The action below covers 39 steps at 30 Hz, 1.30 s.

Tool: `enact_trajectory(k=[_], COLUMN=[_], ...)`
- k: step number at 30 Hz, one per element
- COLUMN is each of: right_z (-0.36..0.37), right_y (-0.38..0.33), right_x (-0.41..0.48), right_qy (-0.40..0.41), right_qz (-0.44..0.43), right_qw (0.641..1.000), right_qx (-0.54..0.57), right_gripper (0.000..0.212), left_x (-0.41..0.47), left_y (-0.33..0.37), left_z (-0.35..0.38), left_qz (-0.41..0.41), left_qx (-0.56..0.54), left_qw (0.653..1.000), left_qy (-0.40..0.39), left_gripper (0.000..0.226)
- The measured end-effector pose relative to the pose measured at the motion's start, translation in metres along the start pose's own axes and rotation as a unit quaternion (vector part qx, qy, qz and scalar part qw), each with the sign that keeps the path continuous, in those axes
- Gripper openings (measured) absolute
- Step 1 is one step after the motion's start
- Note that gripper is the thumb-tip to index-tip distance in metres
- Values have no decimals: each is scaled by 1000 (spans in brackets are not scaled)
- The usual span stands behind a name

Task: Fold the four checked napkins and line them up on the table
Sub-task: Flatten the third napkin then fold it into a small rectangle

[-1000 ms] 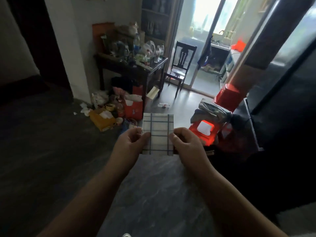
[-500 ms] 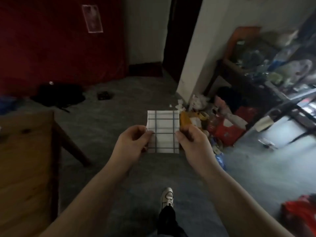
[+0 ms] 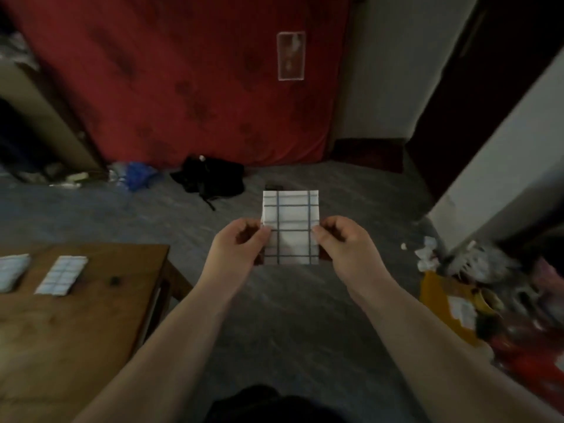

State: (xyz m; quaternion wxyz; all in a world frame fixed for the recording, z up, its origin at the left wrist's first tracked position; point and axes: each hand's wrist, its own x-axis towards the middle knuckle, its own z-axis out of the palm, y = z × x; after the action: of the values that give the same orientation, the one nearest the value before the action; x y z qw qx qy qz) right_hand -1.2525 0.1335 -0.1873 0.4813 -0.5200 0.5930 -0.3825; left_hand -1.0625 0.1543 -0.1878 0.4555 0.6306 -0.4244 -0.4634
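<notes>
Swung into view — table (image 3: 91, 315); both hands still pinch folded napkin (image 3: 291, 227).

I see one folded checked napkin (image 3: 290, 227), white with dark grid lines, held upright above the floor; two more folded napkins (image 3: 62, 275) (image 3: 12, 270) lie side by side on the wooden table (image 3: 91, 315)

checked napkins: 3 — one held (image 3: 291, 227), two on table (image 3: 62, 274) (image 3: 12, 271) | hands: 2 | tables: 1 (image 3: 91, 315)
</notes>
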Motion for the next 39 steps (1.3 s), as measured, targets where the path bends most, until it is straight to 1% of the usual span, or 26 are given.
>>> enact_trajectory(k=[2,5,9,14,20,26,29,31,33,36,39], right_z=[20,54,105,159,227,305,352,375,405,450,496], right_y=[-12,-27,-42,-74,-109,-119,-125,-132,-147,-168,-182], right_x=[48,121,219,319,424,526,582,608,636,667,678], right_qy=[-43,-84,-92,-112,-158,-243,-312,-340,-382,-453,-513], right_qz=[1,-18,-58,-46,-51,-54,-61,-64,-71,-78,-86], right_qw=[999,996,993,990,984,966,946,936,919,885,849], right_qx=[0,-21,-47,-77,-71,-70,-66,-64,-63,-78,-90], right_gripper=[10,9,9,10,9,8,8,9,10,8,9], left_x=[40,105,208,314,408,489,529,546,567,588,594], left_y=[0,2,-5,6,16,-4,-12,-12,-11,-9,-11], left_z=[-14,-35,-64,-107,-157,-203,-223,-233,-248,-270,-293], left_qz=[-15,-24,-5,0,-10,-35,-52,-64,-78,-90,-115], left_qx=[-35,-61,-86,-108,-130,-152,-154,-149,-142,-144,-146], left_qw=[999,996,992,990,983,964,945,936,920,893,859], left_qy=[32,57,90,88,133,217,283,311,358,416,477], left_gripper=[10,11,11,11,10,10,12,14,14,12,14])
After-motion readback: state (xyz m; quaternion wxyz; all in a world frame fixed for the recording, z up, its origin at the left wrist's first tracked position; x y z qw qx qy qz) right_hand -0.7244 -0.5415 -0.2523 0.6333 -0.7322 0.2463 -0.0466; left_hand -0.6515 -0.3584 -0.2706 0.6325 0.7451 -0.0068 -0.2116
